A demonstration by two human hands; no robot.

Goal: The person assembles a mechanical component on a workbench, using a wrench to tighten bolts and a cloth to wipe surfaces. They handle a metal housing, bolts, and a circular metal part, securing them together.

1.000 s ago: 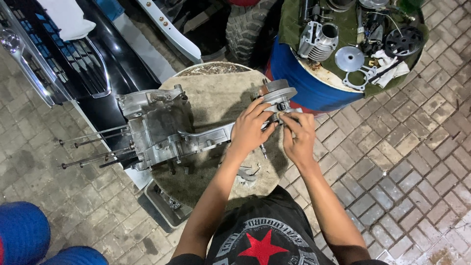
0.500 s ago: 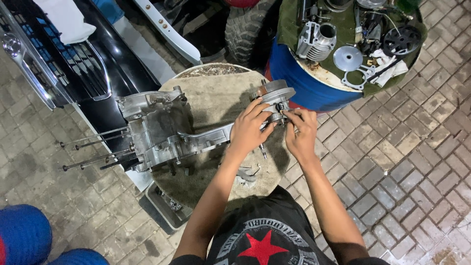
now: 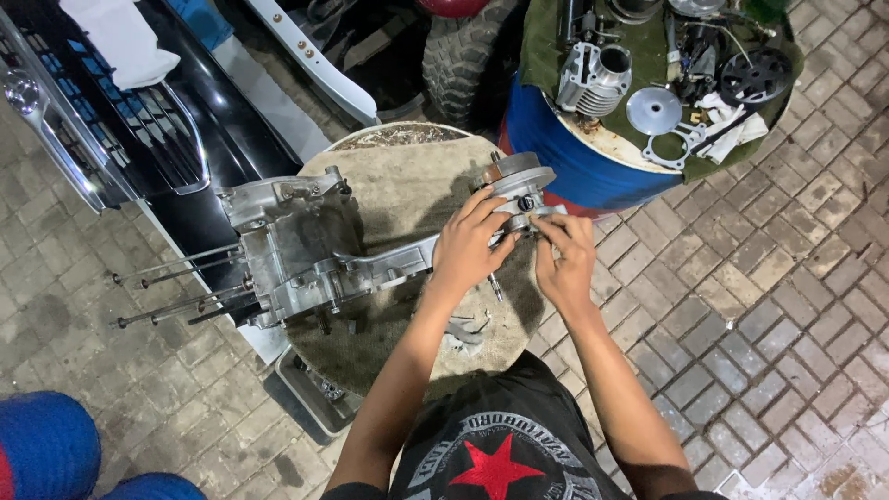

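A bare metal engine case [image 3: 296, 245] lies on a cloth-covered drum [image 3: 407, 185], its long studs [image 3: 176, 287] sticking out to the left. At its right end sits a round hub assembly [image 3: 517, 181]. My left hand [image 3: 470, 245] wraps the arm of the case just below that hub. My right hand [image 3: 563, 259] pinches a small metal part [image 3: 530, 220] at the hub's underside. A thin rod pokes down between the two hands.
A blue barrel [image 3: 593, 171] at the upper right carries a green cloth with a finned cylinder [image 3: 597, 79], discs and gaskets. A knobby tyre [image 3: 463, 56] stands behind the drum. Black vehicle body panels [image 3: 120, 120] lie left. Brick paving surrounds; blue objects [image 3: 46, 444] at lower left.
Both hands stay at the hub. My right hand's fingers have shifted slightly on the small part; the engine case has not moved.
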